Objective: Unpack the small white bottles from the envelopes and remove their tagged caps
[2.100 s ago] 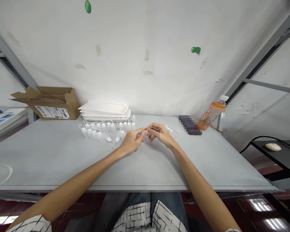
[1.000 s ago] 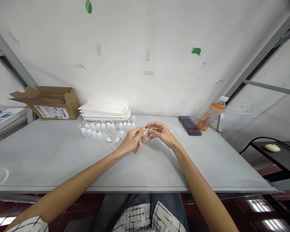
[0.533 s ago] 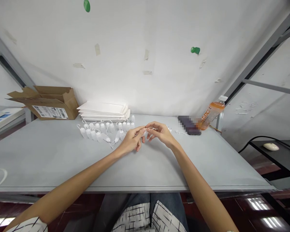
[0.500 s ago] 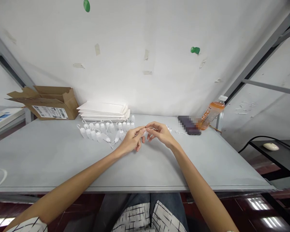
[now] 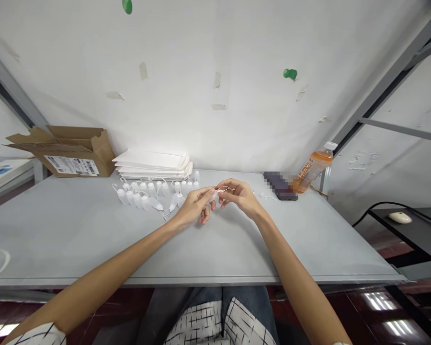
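Beside left hand (image 5: 195, 206), white bottles (image 5: 152, 190); rightward, bottled orange drink (image 5: 313, 170)

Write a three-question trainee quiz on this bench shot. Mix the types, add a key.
1. True or false: the bottle of orange liquid has its white cap on.

2. What stands just to the left of the white stack?
A) a computer mouse
B) an open cardboard box
C) a phone

3. What is between the left hand and the right hand?

Key:
1. True.
2. B.
3. A small whitish piece with a thin white cord; the hands hide its full shape.
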`<state>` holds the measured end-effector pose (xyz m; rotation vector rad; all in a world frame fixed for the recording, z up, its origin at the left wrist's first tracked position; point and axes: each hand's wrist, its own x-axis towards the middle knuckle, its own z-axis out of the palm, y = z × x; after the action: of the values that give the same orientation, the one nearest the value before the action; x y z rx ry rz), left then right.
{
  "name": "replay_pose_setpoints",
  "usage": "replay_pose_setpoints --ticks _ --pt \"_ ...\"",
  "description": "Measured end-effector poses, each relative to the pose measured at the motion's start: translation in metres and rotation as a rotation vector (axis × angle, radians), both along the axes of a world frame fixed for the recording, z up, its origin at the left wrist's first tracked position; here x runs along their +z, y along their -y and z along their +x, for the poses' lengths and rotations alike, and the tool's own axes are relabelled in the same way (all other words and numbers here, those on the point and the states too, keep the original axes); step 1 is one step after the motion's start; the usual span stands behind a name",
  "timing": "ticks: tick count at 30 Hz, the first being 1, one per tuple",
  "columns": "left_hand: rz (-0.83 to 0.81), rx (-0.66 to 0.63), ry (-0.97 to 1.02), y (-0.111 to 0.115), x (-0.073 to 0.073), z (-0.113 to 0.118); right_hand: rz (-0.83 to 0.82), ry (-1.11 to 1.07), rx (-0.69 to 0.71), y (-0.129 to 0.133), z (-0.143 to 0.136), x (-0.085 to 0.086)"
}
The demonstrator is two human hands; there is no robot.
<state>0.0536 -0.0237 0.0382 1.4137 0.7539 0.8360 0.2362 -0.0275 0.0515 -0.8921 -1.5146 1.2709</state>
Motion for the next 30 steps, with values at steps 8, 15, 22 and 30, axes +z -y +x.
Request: replay_pose_setpoints --ticks 8,15,22,30 --pt "-0.048 -0.026 0.062 -0.0037 -0.0035 -0.0029 -0.035 -0.094 -0.018 0.0012 -0.0023 -0.0005" --pt "-0.033 -0.033 0.076 -0.0039 -0.0035 -0.0029 -0.026 -0.109 0.007 -0.0002 -0.0038 -0.0047" --pt "-0.041 -0.05 0.072 -0.0025 -0.0025 -0.0023 -0.02 -0.092 -0.052 0.001 -0.0071 -0.0029" --pt "-0.085 -0.043 0.075 -0.0001 -0.0019 -0.002 0.012 -0.126 -0.112 -0.0017 0.0016 0.001"
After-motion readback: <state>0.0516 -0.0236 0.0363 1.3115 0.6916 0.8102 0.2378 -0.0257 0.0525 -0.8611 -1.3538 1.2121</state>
